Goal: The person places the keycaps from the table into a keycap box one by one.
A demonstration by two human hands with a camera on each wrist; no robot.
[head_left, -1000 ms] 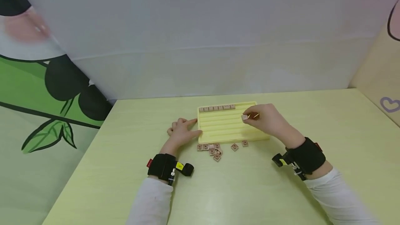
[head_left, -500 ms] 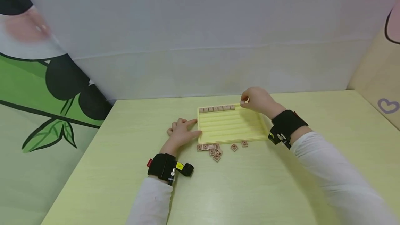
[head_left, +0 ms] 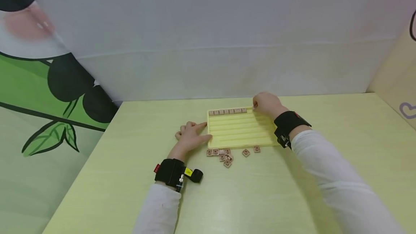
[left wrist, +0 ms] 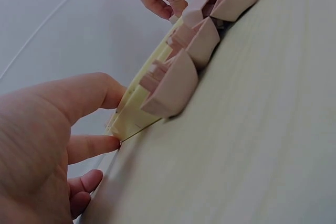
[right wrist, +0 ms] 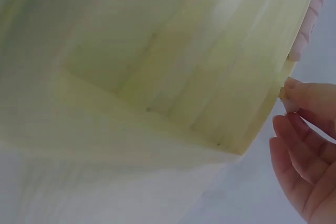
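Note:
A yellow grooved tray [head_left: 242, 133] lies on the table, with a row of small wooden tiles [head_left: 227, 111] in its far groove. My right hand [head_left: 255, 107] is at the tray's far rim, just right of that row, and pinches a small tile [right wrist: 284, 93] against the rim. My left hand [head_left: 205, 131] rests on the table, its straight finger and thumb touching the tray's left edge [left wrist: 131, 116]. Several loose tiles [head_left: 227, 154] lie by the tray's near edge and fill the left wrist view as loose tiles [left wrist: 178, 85].
The pale green table [head_left: 247, 194] stretches wide around the tray. A white curtain wall [head_left: 208, 46] stands behind it, and a green leaf banner [head_left: 39, 118] hangs at the left. Black wrist bands [head_left: 170, 172] sit on both arms.
My right hand has carried its tile from over the tray's middle to the far rim, at the right end of the tile row. The left hand has stayed at the tray's left edge.

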